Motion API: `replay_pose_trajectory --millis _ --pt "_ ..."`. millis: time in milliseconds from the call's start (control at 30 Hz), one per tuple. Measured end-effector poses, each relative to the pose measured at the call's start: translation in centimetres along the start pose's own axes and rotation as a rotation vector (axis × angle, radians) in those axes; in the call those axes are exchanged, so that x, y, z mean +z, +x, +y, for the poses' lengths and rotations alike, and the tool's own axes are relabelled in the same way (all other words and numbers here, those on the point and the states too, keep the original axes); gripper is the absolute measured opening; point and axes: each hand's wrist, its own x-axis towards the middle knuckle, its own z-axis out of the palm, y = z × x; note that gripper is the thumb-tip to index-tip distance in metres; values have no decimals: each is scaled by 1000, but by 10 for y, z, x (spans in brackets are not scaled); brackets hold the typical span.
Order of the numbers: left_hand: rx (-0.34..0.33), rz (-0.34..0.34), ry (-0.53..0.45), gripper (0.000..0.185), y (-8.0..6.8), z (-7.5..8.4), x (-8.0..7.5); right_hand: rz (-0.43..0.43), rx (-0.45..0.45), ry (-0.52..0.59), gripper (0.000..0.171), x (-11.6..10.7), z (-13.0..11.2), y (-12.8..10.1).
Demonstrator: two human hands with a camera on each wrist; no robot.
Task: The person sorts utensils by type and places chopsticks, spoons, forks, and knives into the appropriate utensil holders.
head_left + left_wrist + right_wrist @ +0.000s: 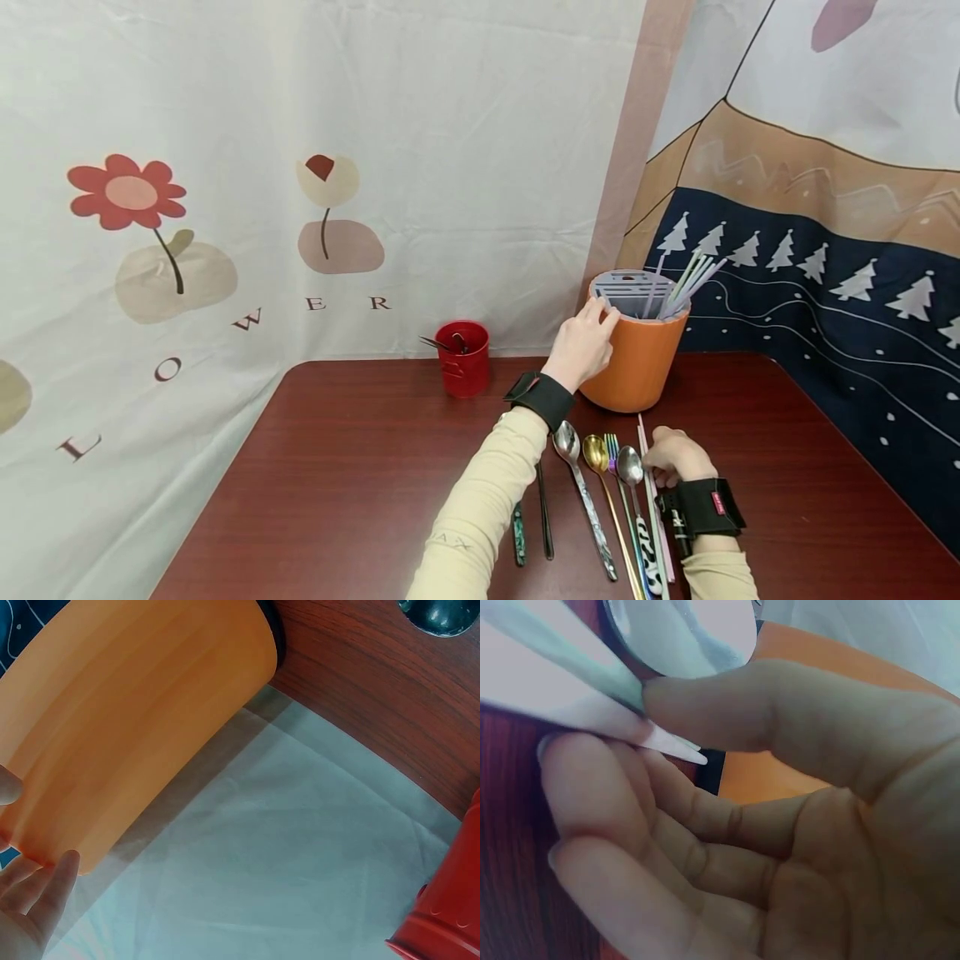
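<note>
My left hand (585, 346) grips the rim of an orange utensil holder (637, 362) at the back right. In the left wrist view, the thumb (9, 786) lies against its side and the fingers reach its rim. The holder has a slotted grey insert (626, 283), with pale green and lilac sticks leaning out. My right hand (681, 454) is low over the table, in front of the holder. Its thumb and fingers pinch pale, tapered chopsticks (562, 682), which lie at the right end of a row of cutlery. How many it pinches is unclear.
Left of the chopsticks lie a silver spoon (630, 467), a fork with a coloured head (611, 450), a gold spoon (596, 454) and a larger silver spoon (567, 442). Dark handles (545, 517) show beside my left arm. A red cup (462, 367) with utensils stands at the back.
</note>
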Motion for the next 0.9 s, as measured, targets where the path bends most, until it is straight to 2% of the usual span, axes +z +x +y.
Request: replay_pose_trajectory --millis 400,600,733,900 --pt "3 6 9 42 0 1 2 -2 25 33 17 0 2 1" --pt "5 17 17 41 -1 1 2 4 7 51 15 -8 6 -3" --pt "5 14 15 41 -1 1 2 46 -21 18 13 -19 4 -8" --pt "1 -2 4 41 0 0 1 142 -48 -50 16 -33 -1 -19"
